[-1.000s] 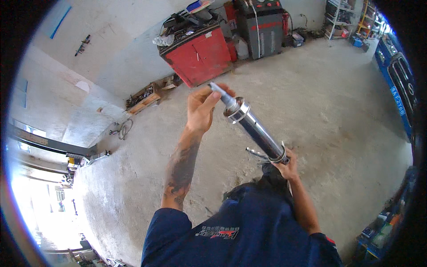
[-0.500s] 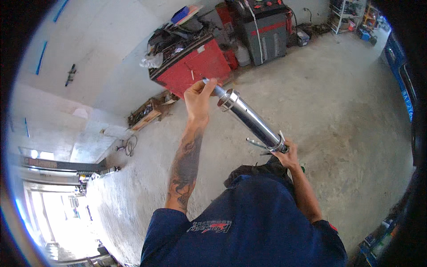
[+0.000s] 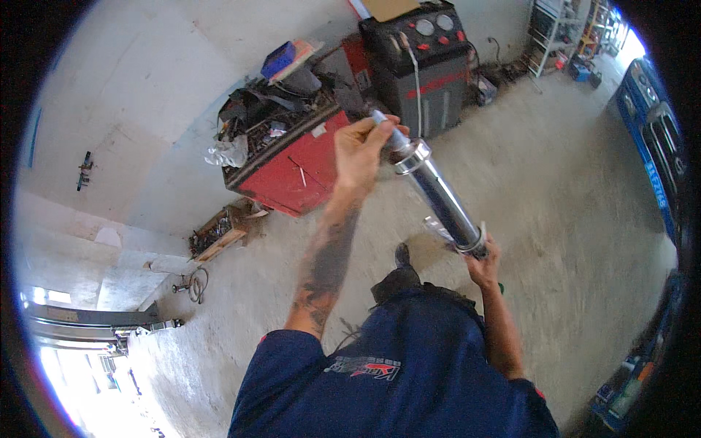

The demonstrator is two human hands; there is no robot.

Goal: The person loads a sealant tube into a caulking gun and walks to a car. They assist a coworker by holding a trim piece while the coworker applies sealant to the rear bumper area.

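Observation:
A shiny metal caulking gun (image 3: 443, 201) with a long round barrel slants across in front of me, its tip up and to the left. My left hand (image 3: 360, 152) is closed around the pale grey nozzle (image 3: 379, 119), just beyond the silver collar (image 3: 414, 158) at the barrel's front end. My right hand (image 3: 485, 264) grips the rear end, low and to the right. A metal lever (image 3: 437, 229) sticks out beside the barrel there; it is blurred. The fingers of my right hand are partly hidden behind the gun.
A red cabinet (image 3: 292, 171) piled with parts stands ahead on the left, beside a dark machine with gauges (image 3: 420, 69). A wooden box of parts (image 3: 219, 237) lies by the wall, near a coiled hose (image 3: 196, 285). A blue vehicle (image 3: 646, 117) is at the right.
My view has turned, and more of the cabinet and machine shows. Both hands keep their hold on the gun, which now appears farther right and steeper. A foot has come into view.

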